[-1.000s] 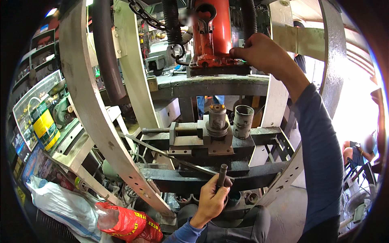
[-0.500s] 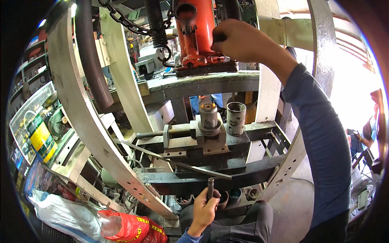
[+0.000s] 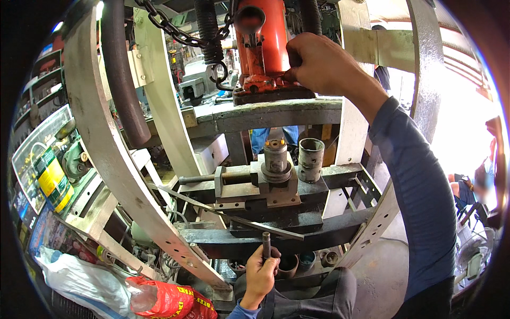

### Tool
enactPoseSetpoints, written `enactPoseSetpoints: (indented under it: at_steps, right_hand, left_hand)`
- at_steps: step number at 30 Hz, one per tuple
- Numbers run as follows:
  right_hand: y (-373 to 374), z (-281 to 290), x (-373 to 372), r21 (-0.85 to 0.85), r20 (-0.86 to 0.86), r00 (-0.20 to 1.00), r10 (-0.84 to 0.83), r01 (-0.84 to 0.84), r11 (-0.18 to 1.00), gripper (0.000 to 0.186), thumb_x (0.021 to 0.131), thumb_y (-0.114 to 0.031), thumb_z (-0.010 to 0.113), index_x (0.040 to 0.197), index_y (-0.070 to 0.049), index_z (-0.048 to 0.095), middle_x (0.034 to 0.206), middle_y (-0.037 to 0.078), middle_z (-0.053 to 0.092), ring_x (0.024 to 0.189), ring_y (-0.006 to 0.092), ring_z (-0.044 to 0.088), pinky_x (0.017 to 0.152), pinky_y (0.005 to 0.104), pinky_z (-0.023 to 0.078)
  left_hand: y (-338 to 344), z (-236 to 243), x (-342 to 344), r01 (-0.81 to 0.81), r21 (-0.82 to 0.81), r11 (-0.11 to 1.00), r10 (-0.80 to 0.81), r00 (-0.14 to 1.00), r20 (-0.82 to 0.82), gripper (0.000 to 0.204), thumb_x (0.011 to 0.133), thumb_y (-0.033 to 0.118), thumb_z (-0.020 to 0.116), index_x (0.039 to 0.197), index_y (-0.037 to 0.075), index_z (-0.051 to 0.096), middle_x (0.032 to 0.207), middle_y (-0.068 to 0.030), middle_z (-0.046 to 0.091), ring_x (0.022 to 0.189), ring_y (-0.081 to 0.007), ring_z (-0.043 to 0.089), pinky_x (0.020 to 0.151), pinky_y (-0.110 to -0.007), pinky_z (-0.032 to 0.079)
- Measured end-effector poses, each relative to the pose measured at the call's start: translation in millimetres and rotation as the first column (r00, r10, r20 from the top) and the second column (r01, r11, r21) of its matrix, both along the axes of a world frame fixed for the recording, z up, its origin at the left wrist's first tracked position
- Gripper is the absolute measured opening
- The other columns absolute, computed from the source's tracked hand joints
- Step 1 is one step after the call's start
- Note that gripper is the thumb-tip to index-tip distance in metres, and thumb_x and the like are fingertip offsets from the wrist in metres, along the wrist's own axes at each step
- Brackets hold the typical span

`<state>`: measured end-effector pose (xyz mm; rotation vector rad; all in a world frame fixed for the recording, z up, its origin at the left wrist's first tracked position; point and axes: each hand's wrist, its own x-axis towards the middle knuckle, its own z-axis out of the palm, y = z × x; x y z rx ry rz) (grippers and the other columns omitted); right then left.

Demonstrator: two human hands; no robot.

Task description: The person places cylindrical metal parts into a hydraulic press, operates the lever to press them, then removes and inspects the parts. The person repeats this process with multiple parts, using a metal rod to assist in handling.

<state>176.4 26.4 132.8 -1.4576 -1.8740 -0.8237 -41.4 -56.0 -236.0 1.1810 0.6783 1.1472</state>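
Observation:
My left hand [image 3: 261,276] is wrapped round a dark metal rod [image 3: 266,244], which stands nearly upright above my lap. At the top, my right hand [image 3: 332,64] is closed beside the foot of an orange-red hydraulic bottle jack [image 3: 274,42]. Its fingertips are at the lower right of the jack; what they grip, if anything, is hidden. Below the jack, a vise [image 3: 241,183] with a long screw sits on dark steel blocks. A grey cylindrical metal part [image 3: 275,157] with brass-coloured tips stands upright on it, beside a hollow metal sleeve [image 3: 311,159] with side holes.
White steel posts [image 3: 159,80] of a press frame rise on both sides. A chain [image 3: 175,34] and springs hang by the jack. A flat bar [image 3: 249,219] lies slanted before the vise. Red bag [image 3: 164,297] and white sack [image 3: 79,282] lie lower left. Someone sits [image 3: 470,186] far right.
My left hand and the rod have shifted a little left. My right hand has turned at the jack, its fingertips now lower. The whole view has shifted slightly.

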Motion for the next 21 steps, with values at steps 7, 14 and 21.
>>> enactPoseSetpoints:
  at_steps: [7,14,21]
  right_hand:
    - [-8.4,-2.1,9.0,-0.02,-0.141,0.988,0.063,-0.066,0.998,0.03,0.082,-0.022,0.079,0.096,0.003,0.071,0.088,0.019,0.072,0.08,0.0329,0.07,0.075,0.0417,0.054]
    - [-16.0,-4.1,1.3,-0.054,-0.091,0.989,0.114,-0.12,0.991,0.025,0.084,-0.015,0.077,0.099,0.004,0.074,0.089,0.018,0.072,0.079,0.03,0.071,0.076,0.0412,0.055]
    - [-11.5,1.2,13.8,-0.032,-0.108,0.975,0.194,-0.198,0.98,0.031,0.084,-0.021,0.073,0.097,0.006,0.075,0.089,0.025,0.074,0.086,0.0399,0.074,0.082,0.0472,0.058]
  left_hand:
    - [2.8,0.8,-0.1,-0.014,-0.006,1.0,0.014,1.0,-0.006,0.01,0.094,0.001,0.054,0.099,0.001,0.062,0.075,-0.0005,0.056,0.061,-0.0051,0.049,0.053,-0.022,0.039]
    - [1.5,0.3,-1.1,-0.013,-0.017,1.0,0.012,1.0,-0.009,0.01,0.094,0.002,0.054,0.099,0.001,0.062,0.075,-0.0002,0.056,0.06,-0.0051,0.049,0.053,-0.022,0.039]
    - [2.9,0.7,-1.2,-0.029,-0.008,1.0,0.028,0.999,-0.026,0.009,0.093,0.003,0.055,0.099,0.001,0.063,0.074,-0.0004,0.057,0.06,-0.0054,0.049,0.054,-0.022,0.04]
